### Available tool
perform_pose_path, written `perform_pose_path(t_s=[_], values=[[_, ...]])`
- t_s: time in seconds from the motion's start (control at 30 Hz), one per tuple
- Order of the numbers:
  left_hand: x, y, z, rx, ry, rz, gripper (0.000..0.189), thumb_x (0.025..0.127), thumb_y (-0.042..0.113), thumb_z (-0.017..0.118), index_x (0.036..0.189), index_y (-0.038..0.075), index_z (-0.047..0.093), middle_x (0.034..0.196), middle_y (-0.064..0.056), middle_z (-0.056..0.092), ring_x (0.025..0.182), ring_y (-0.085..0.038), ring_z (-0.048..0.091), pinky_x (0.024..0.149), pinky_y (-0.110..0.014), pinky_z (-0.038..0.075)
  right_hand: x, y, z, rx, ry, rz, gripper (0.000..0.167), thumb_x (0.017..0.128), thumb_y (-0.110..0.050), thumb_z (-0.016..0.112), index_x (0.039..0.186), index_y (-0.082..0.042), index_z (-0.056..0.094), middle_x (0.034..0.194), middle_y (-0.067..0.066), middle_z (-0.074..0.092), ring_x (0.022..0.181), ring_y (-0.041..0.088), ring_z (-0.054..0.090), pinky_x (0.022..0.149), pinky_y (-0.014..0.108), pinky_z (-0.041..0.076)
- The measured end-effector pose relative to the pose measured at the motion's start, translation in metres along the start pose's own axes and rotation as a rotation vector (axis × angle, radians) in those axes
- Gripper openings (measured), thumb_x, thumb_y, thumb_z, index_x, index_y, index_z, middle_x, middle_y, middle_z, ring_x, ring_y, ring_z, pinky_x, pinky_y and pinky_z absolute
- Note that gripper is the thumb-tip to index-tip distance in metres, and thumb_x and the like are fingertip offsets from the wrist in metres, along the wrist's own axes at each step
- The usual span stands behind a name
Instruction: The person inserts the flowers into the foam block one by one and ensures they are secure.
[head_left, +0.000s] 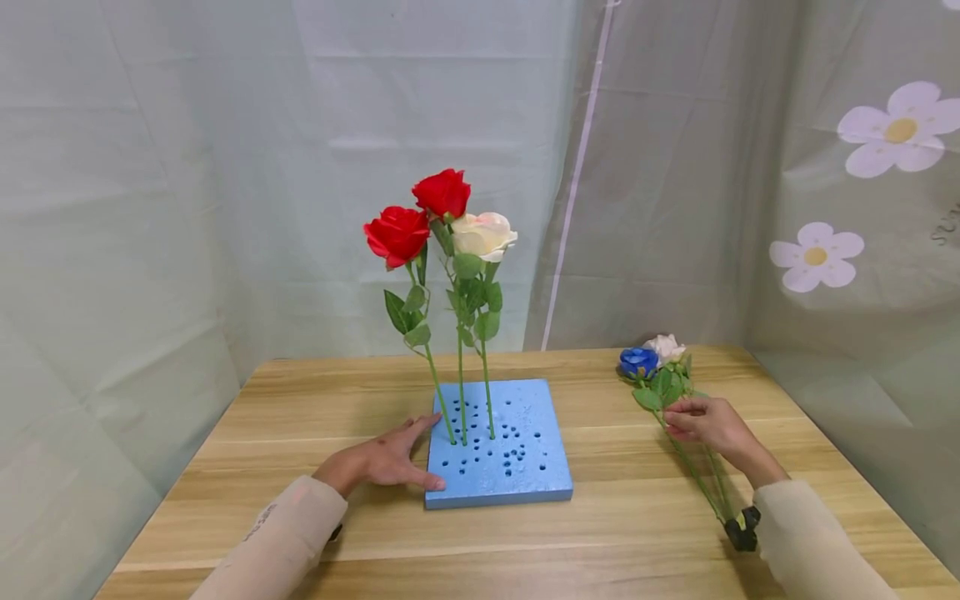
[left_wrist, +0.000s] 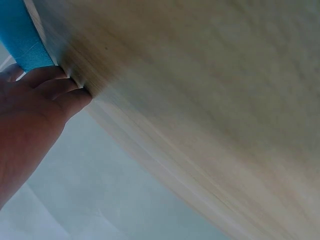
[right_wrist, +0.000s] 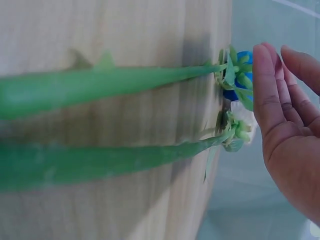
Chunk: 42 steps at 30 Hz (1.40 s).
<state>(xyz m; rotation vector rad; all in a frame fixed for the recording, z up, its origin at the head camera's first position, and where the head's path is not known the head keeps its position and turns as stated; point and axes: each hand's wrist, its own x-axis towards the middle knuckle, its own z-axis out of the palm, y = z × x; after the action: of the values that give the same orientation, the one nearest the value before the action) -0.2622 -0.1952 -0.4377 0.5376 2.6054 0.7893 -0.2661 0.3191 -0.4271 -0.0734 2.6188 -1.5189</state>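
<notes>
Shows a blue rose (head_left: 638, 362) with bloom just beyond the nearer, right hand (head_left: 701, 425) (loosely extended, thumb parted, nothing visibly pinched) and long axis running back alongside it, plus a blue board (head_left: 525, 485) against the spread left hand (head_left: 386, 458).

We see red, blue and cream over a tan-grained desk (head_left: 600, 533).
Our board (head_left: 480, 489) is light blue, dotted dark; its two red roses (head_left: 397, 235) and cream rose (head_left: 485, 236) carry green leaves (head_left: 487, 326). Near the desk's far right corner we find a blue rose (head_left: 638, 362) and a white rose (head_left: 666, 347). Past the right edge, a grey-green curtain (head_left: 847, 354) wears white, yellow-centred daisies (head_left: 900, 129).
</notes>
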Motion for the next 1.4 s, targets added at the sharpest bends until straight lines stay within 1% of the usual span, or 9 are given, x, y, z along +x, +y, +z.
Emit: perform_pose_path(t_s=[0.2, 0.43, 0.67, 0.77, 0.93, 1.03, 1.27, 1.4], values=[[-0.001, -0.001, -0.001, 0.003, 0.003, -0.005, 0.114, 0.074, 0.063, 0.079, 0.160, 0.015, 0.021, 0.163, -0.020, 0.020, 0.148, -0.044, 0.016, 0.114, -0.063, 0.022, -0.002, 0.003, -0.002, -0.014, -0.003, 0.027, 0.035, 0.100, -0.014, 0.062, 0.117, 0.017, 0.060, 0.094, 0.014, 0.072, 0.082, 0.021, 0.071, 0.071, 0.032, 0.059], [-0.002, 0.000, -0.001, 0.003, 0.006, -0.006, 0.114, 0.074, 0.063, 0.079, 0.160, 0.016, 0.021, 0.163, -0.020, 0.019, 0.148, -0.045, 0.015, 0.114, -0.064, 0.022, -0.002, 0.011, -0.004, 0.014, -0.033, 0.035, 0.035, 0.099, -0.009, 0.062, 0.118, 0.020, 0.056, 0.095, 0.014, 0.072, 0.083, 0.019, 0.070, 0.073, 0.031, 0.059], [-0.003, 0.001, 0.001, 0.001, 0.001, -0.002, 0.114, 0.074, 0.062, 0.080, 0.160, 0.016, 0.020, 0.163, -0.021, 0.019, 0.148, -0.045, 0.015, 0.114, -0.064, 0.023, -0.002, 0.015, -0.006, -0.043, -0.017, 0.079, 0.031, 0.096, -0.008, 0.065, 0.111, 0.018, 0.060, 0.090, 0.010, 0.071, 0.081, 0.018, 0.069, 0.070, 0.030, 0.058], [-0.002, 0.001, 0.001, 0.006, 0.004, 0.000, 0.114, 0.074, 0.062, 0.080, 0.160, 0.016, 0.021, 0.163, -0.020, 0.020, 0.148, -0.045, 0.016, 0.114, -0.064, 0.023, -0.001, 0.016, -0.006, -0.070, -0.032, 0.074, 0.030, 0.094, -0.007, 0.066, 0.109, 0.019, 0.060, 0.091, 0.010, 0.071, 0.081, 0.018, 0.069, 0.070, 0.030, 0.058], [-0.001, 0.001, 0.001, 0.006, 0.002, 0.004, 0.114, 0.074, 0.062, 0.080, 0.160, 0.017, 0.021, 0.163, -0.020, 0.020, 0.148, -0.044, 0.016, 0.114, -0.063, 0.023, 0.000, 0.015, -0.004, -0.116, -0.048, 0.087, 0.026, 0.087, -0.006, 0.075, 0.100, 0.015, 0.064, 0.082, 0.004, 0.068, 0.073, 0.016, 0.066, 0.065, 0.030, 0.057], [-0.001, 0.001, 0.002, 0.006, 0.001, 0.000, 0.114, 0.074, 0.062, 0.080, 0.160, 0.017, 0.021, 0.163, -0.021, 0.020, 0.148, -0.044, 0.017, 0.114, -0.063, 0.024, 0.001, 0.012, -0.001, -0.131, -0.052, 0.087, 0.024, 0.082, -0.004, 0.078, 0.094, 0.012, 0.065, 0.079, 0.003, 0.065, 0.069, 0.015, 0.065, 0.064, 0.031, 0.058], [-0.002, 0.000, 0.002, 0.015, 0.002, 0.005, 0.113, 0.075, 0.062, 0.079, 0.160, 0.016, 0.021, 0.162, -0.021, 0.020, 0.148, -0.045, 0.017, 0.115, -0.062, 0.023, 0.005, 0.005, 0.004, -0.199, -0.068, 0.107, 0.018, 0.078, 0.001, 0.078, 0.087, 0.011, 0.067, 0.078, 0.006, 0.065, 0.064, 0.014, 0.063, 0.061, 0.030, 0.058], [-0.002, 0.000, 0.001, 0.017, 0.002, 0.004, 0.113, 0.075, 0.062, 0.079, 0.160, 0.016, 0.021, 0.162, -0.020, 0.021, 0.148, -0.044, 0.017, 0.114, -0.062, 0.024, 0.008, 0.002, 0.006, -0.190, -0.094, 0.143, 0.013, 0.079, 0.003, 0.076, 0.086, 0.010, 0.068, 0.078, 0.007, 0.065, 0.065, 0.014, 0.063, 0.063, 0.031, 0.059]])
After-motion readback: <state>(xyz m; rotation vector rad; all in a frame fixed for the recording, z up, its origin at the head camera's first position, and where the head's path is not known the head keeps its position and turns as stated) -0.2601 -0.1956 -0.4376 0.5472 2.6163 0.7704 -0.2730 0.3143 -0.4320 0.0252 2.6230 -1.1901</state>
